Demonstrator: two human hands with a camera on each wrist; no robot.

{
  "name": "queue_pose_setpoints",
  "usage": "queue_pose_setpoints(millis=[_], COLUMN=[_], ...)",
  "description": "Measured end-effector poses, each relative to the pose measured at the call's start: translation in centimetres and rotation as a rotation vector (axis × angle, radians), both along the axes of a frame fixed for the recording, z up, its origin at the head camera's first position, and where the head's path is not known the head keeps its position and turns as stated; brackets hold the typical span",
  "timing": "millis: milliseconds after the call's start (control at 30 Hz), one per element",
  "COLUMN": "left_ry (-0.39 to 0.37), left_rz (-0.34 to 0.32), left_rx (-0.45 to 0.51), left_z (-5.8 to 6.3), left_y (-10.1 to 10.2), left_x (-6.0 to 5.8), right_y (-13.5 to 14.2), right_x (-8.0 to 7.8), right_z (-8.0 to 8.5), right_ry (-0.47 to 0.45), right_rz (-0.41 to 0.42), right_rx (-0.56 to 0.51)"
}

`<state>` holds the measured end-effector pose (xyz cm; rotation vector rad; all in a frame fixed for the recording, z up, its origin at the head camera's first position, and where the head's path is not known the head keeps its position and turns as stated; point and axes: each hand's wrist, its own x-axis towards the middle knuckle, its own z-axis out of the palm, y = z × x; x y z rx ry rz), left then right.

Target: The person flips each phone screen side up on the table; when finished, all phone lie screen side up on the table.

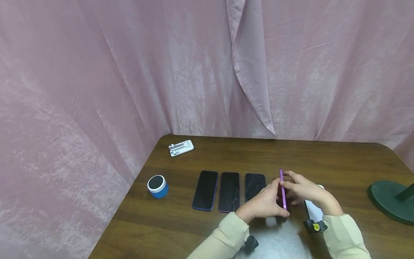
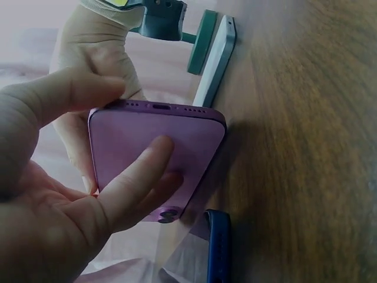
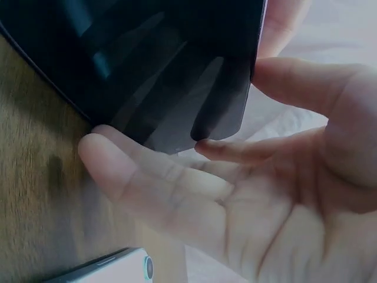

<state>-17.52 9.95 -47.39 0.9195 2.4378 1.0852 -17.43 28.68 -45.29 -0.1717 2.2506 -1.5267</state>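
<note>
A purple smartphone (image 1: 283,194) stands on its long edge, close over the table, between both hands. The left hand (image 1: 262,204) grips it from the left; in the left wrist view the thumb is on the port end and fingers lie across the purple back (image 2: 121,138). From the other side the right hand (image 1: 304,187) holds it by its edges, thumb and fingertips at the rim. The phone's dark screen (image 3: 159,65) faces the right palm. Just left lies a black-screened phone (image 1: 254,184), partly covered by the left hand. A pale phone (image 1: 313,211) lies beneath the right wrist.
Two more phones lie screen up to the left, one blue-edged (image 1: 205,190), one dark (image 1: 229,192). Farther left are a blue jar (image 1: 158,187) with a black top and a small white rectangular item (image 1: 181,148). A green round base (image 1: 388,201) stands at right.
</note>
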Motion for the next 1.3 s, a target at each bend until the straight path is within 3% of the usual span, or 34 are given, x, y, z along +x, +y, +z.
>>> queue_pose_setpoints(millis=[167, 400, 500, 733, 1067, 1300], left_ry=[-0.006, -0.023, -0.017, -0.03, -0.061, -0.07], left_rz=[0.03, 0.129, 0.181, 0.297, 0.316, 0.338], left_rx=[0.01, -0.007, -0.041, -0.216, -0.289, -0.258], left_z=[0.1, 0.7, 0.8, 0.6, 0.8, 1.0], left_y=[0.2, 0.6, 0.9, 1.7, 2.3, 2.3], left_x=[0.0, 0.1, 0.3, 1.0, 1.6, 1.9], right_y=[0.1, 0.2, 0.1, -0.3, -0.5, -0.8], right_x=[-0.2, -0.4, -0.6, -0.8, -0.8, -0.8], right_z=[0.1, 0.3, 0.1, -0.6, -0.4, -0.4], right_ry=[0.008, 0.033, 0.056, 0.113, 0.143, 0.142], right_rz=[-0.015, -0.026, -0.03, -0.051, -0.051, -0.064], right_rx=[0.04, 0.124, 0.185, 0.346, 0.444, 0.483])
